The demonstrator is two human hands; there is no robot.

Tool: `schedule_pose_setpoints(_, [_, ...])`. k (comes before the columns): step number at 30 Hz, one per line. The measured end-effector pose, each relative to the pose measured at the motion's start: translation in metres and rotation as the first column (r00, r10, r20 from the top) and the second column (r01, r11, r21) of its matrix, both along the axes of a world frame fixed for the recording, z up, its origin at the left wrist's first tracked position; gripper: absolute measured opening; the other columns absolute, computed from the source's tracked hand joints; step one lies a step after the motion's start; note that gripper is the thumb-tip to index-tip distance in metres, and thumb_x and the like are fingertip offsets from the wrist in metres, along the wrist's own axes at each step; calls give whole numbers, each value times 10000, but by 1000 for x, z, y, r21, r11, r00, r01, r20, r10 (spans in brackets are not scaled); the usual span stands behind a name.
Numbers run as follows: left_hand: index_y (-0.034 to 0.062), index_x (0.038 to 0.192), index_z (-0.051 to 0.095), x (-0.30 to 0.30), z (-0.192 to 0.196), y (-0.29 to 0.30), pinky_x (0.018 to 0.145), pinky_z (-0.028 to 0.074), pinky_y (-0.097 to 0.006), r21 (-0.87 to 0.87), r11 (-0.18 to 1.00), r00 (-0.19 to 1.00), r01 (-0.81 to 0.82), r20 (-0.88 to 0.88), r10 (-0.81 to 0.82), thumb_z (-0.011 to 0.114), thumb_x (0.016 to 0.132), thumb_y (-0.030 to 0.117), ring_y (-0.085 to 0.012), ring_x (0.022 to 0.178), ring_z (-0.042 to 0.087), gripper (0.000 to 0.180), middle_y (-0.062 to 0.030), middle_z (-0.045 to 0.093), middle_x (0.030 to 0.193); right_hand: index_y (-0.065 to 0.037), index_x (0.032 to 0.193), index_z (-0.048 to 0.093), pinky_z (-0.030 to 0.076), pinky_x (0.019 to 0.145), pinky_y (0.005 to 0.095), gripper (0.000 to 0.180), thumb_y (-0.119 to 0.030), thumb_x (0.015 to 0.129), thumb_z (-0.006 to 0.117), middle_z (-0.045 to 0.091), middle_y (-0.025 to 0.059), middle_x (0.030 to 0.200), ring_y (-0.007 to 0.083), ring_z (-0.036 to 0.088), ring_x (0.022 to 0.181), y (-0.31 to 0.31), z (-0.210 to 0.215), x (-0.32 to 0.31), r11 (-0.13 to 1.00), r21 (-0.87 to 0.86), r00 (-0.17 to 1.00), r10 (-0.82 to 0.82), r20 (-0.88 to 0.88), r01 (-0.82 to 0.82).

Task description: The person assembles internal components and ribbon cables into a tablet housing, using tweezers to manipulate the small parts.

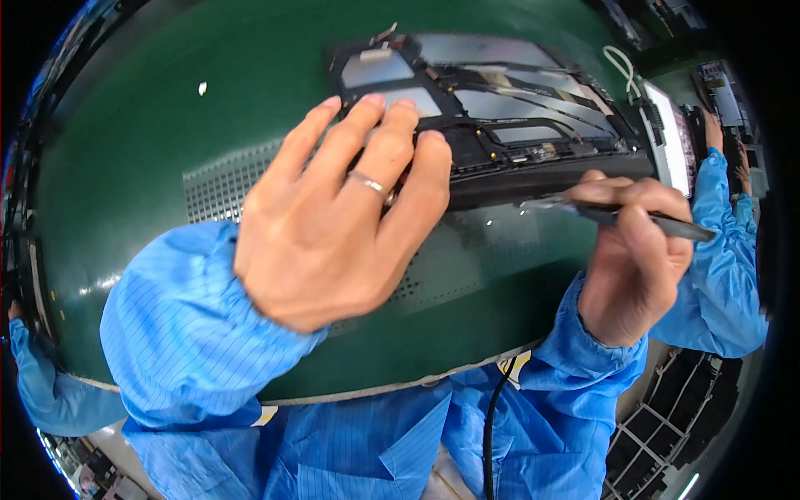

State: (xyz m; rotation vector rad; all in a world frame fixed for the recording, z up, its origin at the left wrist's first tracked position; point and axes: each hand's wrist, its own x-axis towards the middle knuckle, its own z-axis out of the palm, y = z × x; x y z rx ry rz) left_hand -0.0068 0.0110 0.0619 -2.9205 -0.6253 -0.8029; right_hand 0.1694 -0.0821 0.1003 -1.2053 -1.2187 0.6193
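My left hand [333, 217] lies palm down with its fingers stretched out. Its fingertips rest at the near left corner of a flat black electronic frame [462, 146] that has silvery panels, cables and small parts. What lies under the palm is hidden. In a pinch grip, my right hand [637, 242] holds dark tweezers [612, 214] just off the frame's near edge. Their tips point left and are blurred, so I cannot tell whether they grip anything. Below the frame and left hand lies a clear sheet with rows of small squares [225, 183], partly covered by the hand.
A green mat [133, 167] covers the table. A small white scrap [202, 88] lies at far left. Right of the frame are a white panel [669, 137] and a looped white cable [618, 67]. A co-worker's blue sleeve [712, 258] shows at right, another [67, 400] at lower left.
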Motion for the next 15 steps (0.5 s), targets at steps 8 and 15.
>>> schedule_pose_setpoints(8, [-21,938,484,-14,24,8,671,455,-324,-184,981,960,57,281,-3,657,541,9,-323,791,543,434,-188,531,881,54,780,511,452,645,338,134,-34,682,486,513,142,722,284,561,695,32,7,-10,982,150,993,-115,19,111])
schedule_pose_setpoints(15, [-19,937,485,-16,30,9,668,454,-324,-201,978,969,51,246,0,660,547,16,-309,799,543,429,-185,533,878,52,723,520,470,596,342,122,-44,647,518,510,123,646,280,568,634,36,11,-15,976,139,986,-158,-59,165])
